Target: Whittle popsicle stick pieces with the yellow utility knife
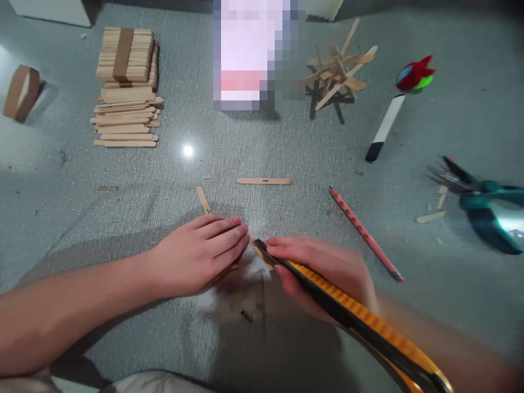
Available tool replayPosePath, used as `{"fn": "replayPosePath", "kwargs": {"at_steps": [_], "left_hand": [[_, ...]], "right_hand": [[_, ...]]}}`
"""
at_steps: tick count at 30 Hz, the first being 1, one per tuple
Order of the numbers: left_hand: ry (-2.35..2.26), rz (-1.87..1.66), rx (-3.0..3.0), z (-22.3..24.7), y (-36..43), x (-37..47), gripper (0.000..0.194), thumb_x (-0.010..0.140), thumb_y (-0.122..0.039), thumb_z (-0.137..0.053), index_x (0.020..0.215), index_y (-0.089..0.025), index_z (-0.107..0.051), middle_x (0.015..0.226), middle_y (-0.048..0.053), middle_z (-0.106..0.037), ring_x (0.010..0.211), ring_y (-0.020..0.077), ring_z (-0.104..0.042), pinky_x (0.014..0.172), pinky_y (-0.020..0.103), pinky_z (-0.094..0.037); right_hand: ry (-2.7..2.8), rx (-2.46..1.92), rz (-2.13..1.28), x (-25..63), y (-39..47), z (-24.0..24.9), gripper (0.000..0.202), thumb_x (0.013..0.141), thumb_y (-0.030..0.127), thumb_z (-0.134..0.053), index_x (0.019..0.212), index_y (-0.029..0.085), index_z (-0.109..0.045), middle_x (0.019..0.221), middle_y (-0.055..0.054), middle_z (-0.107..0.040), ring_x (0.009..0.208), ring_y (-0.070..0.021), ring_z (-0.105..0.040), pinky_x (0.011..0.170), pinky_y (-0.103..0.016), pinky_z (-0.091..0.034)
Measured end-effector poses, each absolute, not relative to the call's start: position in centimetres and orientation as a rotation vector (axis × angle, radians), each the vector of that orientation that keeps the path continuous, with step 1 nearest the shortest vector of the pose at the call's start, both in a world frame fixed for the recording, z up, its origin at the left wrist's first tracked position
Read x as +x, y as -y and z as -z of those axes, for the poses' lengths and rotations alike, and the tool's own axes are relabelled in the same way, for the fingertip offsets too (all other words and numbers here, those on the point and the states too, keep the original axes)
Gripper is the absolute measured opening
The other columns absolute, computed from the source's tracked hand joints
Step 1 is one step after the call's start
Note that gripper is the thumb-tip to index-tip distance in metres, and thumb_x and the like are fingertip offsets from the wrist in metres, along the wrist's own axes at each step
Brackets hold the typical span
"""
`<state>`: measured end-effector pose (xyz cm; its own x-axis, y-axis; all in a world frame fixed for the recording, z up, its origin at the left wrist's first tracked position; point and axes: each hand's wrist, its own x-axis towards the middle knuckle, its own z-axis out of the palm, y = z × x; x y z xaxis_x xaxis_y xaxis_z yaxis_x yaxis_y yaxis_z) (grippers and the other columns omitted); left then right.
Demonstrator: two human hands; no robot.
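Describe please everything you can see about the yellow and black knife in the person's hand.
The utility knife has a long, narrow body, yellow-orange with ridges along the top and black along the side; it looks like plastic. It lies slanted from the lower right corner up toward the centre. The right hand grips it near the front. Its tip points down to the grey surface, just beside the fingertips of the left hand, which is pressed flat there.

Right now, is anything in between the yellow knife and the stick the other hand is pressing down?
Nothing visible. The right hand holds the knife with its tip right at the stick, beside the left hand pressing it flat.
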<state>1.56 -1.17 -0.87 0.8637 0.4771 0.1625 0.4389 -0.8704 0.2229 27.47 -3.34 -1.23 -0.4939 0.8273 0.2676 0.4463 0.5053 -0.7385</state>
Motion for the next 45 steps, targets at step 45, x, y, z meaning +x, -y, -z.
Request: {"fn": "replayPosePath", "kwargs": {"at_steps": [45], "left_hand": [[-0.638,-0.3,2.816,1.7,0.8,1.9,0.047,0.107,-0.04,-0.041,0.137,-0.007,-0.057,0.151,0.018,-0.052,0.142,0.0289,-0.05,0.122,0.046,-0.042]], "right_hand": [[2.063,-1.05,-0.797,29.2,3.6,0.7,0.032,0.088,0.013,-0.061,0.117,0.024,-0.066,0.103,-0.007,-0.08,0.091,-0.0213,-0.079,0.076,-0.029,-0.067]]}}
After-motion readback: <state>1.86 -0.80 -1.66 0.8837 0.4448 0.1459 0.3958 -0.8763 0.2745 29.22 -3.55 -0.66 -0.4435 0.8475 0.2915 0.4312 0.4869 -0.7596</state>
